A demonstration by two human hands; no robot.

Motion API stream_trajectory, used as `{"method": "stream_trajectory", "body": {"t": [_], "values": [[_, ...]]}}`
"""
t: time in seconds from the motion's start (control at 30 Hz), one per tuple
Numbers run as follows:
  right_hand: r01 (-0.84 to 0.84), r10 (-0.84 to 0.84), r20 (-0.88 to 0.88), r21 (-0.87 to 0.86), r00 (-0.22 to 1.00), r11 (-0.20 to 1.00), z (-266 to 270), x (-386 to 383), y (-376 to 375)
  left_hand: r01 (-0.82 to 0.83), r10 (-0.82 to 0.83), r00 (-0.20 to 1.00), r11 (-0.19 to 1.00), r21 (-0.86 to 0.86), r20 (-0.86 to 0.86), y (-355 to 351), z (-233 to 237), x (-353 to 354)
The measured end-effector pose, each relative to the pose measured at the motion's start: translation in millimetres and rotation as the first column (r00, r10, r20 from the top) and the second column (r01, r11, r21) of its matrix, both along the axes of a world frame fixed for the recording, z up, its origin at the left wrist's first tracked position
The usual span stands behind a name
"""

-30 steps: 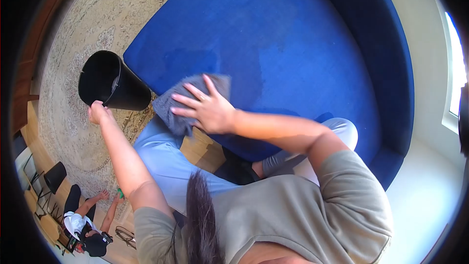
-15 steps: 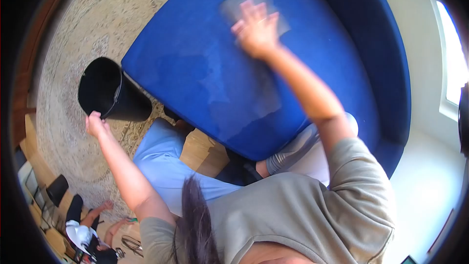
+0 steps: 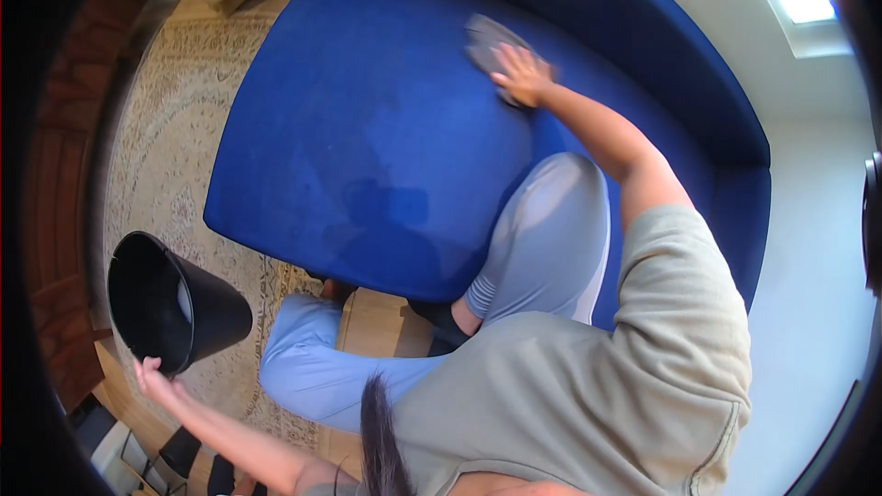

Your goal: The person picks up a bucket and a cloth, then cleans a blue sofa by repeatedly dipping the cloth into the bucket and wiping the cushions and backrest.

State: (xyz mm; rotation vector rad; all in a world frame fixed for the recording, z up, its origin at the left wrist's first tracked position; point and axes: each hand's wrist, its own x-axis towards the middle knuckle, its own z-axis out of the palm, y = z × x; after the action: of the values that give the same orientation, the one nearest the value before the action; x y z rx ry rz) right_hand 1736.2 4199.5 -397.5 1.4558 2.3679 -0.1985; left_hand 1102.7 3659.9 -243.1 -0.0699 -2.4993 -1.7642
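Observation:
My left hand (image 3: 160,380) grips the rim of a black bucket (image 3: 216,312), which leans with its mouth towards the left; something pale shows inside it. On the blue sofa seat (image 3: 303,129) my right hand (image 3: 522,76) lies flat with fingers spread, pressing on a grey cloth (image 3: 491,37) near the backrest. The cloth is partly hidden under the palm and blurred at its edges. Darker patches and a shadow show on the seat fabric.
The blue backrest (image 3: 643,46) curves round the far and right sides. A patterned rug (image 3: 175,119) and dark wooden furniture (image 3: 64,184) are at the left. My bent knee (image 3: 560,211) rests on the sofa. Chair parts (image 3: 119,450) stand lower left.
The camera view has shifted. My right hand and the cloth have slid towards the backrest. The bucket and my left hand now appear lower left, and the other person is mostly out of view.

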Motion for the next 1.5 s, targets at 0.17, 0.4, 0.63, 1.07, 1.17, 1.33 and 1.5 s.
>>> {"method": "stream_trajectory", "body": {"t": [0.17,0.4,0.63,1.07,1.17,1.33,1.5], "values": [[0.683,-0.683,0.014,-0.058,0.73,0.728,-30.8,234.2,-128.4,0.495,-0.503,0.85,0.864,0.091,0.156,25.0,123.3,32.0],[0.993,-0.989,-0.115,-0.079,-0.098,-0.089,-77.2,336.7,-294.9,0.727,-0.72,0.675,0.686,0.02,0.16,71.5,172.0,60.9],[0.87,-0.777,-0.39,0.219,0.494,0.443,-11.6,211.3,-246.2,0.874,-0.876,0.439,0.468,0.133,0.198,134.1,181.4,42.6],[0.544,-0.408,-0.397,0.337,0.822,0.768,71.0,168.6,-502.6,0.914,-0.944,0.284,0.319,0.251,0.166,178.9,169.3,184.4],[0.756,-0.691,-0.332,0.423,0.642,0.5,51.4,262.4,-539.7,0.918,-0.97,0.19,0.23,0.323,0.15,179.5,160.4,213.5],[0.927,-0.642,-0.718,0.013,0.27,0.375,161.6,290.3,-501.5,0.908,-0.988,0.085,0.13,0.399,0.129,177.8,155.2,236.2],[0.431,-0.221,-0.861,-0.002,0.458,0.902,360.4,147.7,-425.9,0.946,-0.997,0.071,0.057,0.32,-0.032,144.3,166.4,286.2]]}}
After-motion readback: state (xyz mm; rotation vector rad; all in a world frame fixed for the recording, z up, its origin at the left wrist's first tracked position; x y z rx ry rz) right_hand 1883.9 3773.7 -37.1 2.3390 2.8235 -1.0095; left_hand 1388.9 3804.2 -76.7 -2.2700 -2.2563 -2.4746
